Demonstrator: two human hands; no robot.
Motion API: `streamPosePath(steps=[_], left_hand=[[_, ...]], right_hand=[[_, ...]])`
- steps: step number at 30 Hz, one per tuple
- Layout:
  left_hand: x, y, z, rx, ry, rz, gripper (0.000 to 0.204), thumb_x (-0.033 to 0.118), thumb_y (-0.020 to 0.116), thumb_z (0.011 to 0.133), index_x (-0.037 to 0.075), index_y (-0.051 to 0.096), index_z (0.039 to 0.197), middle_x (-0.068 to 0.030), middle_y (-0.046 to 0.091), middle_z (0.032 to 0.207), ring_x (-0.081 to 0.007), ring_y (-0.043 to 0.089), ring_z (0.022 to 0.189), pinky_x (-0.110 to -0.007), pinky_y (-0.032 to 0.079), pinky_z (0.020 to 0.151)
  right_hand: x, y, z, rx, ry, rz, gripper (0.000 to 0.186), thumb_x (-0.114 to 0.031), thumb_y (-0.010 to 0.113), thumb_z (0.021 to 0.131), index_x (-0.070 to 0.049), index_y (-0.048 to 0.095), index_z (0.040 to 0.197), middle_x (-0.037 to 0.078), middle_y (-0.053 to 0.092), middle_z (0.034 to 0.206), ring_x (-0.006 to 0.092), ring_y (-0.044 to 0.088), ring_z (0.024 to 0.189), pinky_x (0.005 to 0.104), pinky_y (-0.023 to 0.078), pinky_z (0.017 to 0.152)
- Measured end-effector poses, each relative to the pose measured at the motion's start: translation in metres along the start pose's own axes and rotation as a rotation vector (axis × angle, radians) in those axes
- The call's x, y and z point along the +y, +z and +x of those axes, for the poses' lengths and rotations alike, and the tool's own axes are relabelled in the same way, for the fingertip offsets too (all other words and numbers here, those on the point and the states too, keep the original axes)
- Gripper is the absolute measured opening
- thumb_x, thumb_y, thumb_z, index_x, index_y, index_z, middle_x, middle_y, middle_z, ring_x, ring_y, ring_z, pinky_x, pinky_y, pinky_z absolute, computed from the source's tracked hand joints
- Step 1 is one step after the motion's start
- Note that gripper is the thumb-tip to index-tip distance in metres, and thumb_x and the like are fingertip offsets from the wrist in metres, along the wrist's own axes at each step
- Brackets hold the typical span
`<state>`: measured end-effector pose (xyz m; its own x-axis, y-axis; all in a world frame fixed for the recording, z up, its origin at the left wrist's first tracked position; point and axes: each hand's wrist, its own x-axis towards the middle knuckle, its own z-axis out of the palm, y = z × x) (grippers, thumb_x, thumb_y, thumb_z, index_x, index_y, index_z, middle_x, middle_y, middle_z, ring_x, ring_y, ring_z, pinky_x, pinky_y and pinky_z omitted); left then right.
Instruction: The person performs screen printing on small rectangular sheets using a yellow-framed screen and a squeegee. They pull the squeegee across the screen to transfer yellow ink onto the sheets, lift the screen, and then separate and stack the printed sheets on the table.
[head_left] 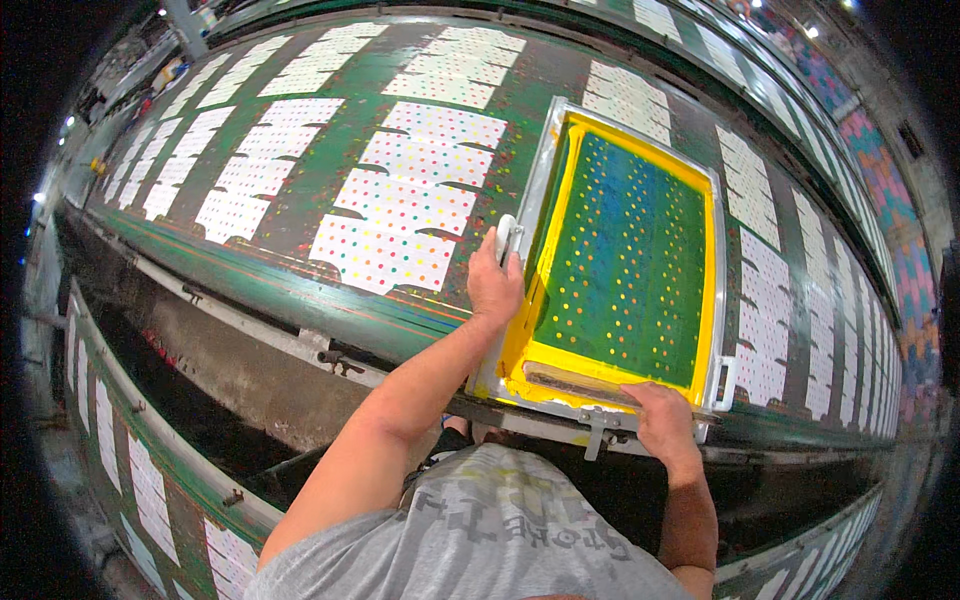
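Note:
A screen-printing frame [714, 250] with silver edges lies on a long green table [300, 275]. Its green mesh [625, 260] has rows of small dots, bordered by thick yellow ink [690, 390]. My left hand [492, 285] is closed on a white handle [508, 232] at the frame's left side. At the near end, my right hand [660, 415] grips a long squeegee [575, 382], which rests in the yellow ink inside the frame. Another white handle [724, 383] sticks out at the lower right.
Rows of white printed sheets [400, 200] with colored dots cover the table on both sides. A metal rail [240, 315] runs along the near edge. A second table [180, 500] with sheets sits behind me, across a dark gap. Further tables [700, 40] stand beyond.

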<state>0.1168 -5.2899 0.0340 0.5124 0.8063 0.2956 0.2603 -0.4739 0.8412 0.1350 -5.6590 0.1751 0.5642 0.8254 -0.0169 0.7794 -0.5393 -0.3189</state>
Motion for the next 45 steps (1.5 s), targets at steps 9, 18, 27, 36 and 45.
streamPosePath(steps=[9,18,27,36,45], left_hand=[[-0.012,0.007,0.004,0.048,0.014,-0.087,0.056,0.021,0.069,0.107,-0.003,0.059,0.157,-0.0287,0.071,0.143,-0.0463,0.067,0.131,-0.054,0.051,0.114],[-0.008,0.007,0.003,0.017,-0.115,-0.272,0.044,0.008,0.058,0.114,-0.002,0.06,0.157,-0.0236,0.077,0.138,-0.0305,0.077,0.125,-0.043,0.06,0.107],[0.001,0.001,0.0,-0.003,-0.132,-0.277,0.045,0.004,0.054,0.117,-0.001,0.055,0.162,-0.021,0.073,0.143,-0.026,0.074,0.13,-0.04,0.057,0.112],[0.0,0.001,-0.001,0.023,-0.214,-0.256,0.045,0.005,0.057,0.115,-0.002,0.057,0.16,-0.018,0.078,0.135,-0.0229,0.074,0.127,-0.037,0.056,0.11],[0.003,0.0,-0.003,0.037,-0.171,-0.237,0.044,0.004,0.055,0.115,0.002,0.059,0.159,-0.0167,0.08,0.132,-0.0208,0.077,0.117,-0.038,0.059,0.105]], right_hand=[[0.006,0.036,0.013,0.201,-0.012,-0.197,0.055,0.005,0.068,0.083,-0.014,0.078,0.134,0.008,0.077,0.128,0.0334,0.073,0.117,0.0519,0.055,0.1],[0.117,0.01,0.173,0.319,-0.103,-0.26,0.052,0.003,0.069,0.085,-0.016,0.079,0.132,0.013,0.077,0.125,0.0381,0.073,0.117,0.0551,0.056,0.101],[0.235,-0.028,0.368,0.247,-0.067,-0.225,0.05,-0.001,0.068,0.089,-0.017,0.078,0.135,0.016,0.077,0.124,0.0405,0.074,0.119,0.0558,0.06,0.105],[0.303,-0.057,0.482,0.246,-0.009,-0.206,0.053,-0.004,0.065,0.094,-0.019,0.075,0.144,0.019,0.074,0.144,0.0411,0.07,0.133,0.0548,0.058,0.111],[0.322,-0.064,0.503,0.192,0.005,-0.205,0.059,-0.002,0.067,0.095,-0.022,0.07,0.151,0.019,0.072,0.145,0.0406,0.068,0.136,0.0528,0.054,0.116]])
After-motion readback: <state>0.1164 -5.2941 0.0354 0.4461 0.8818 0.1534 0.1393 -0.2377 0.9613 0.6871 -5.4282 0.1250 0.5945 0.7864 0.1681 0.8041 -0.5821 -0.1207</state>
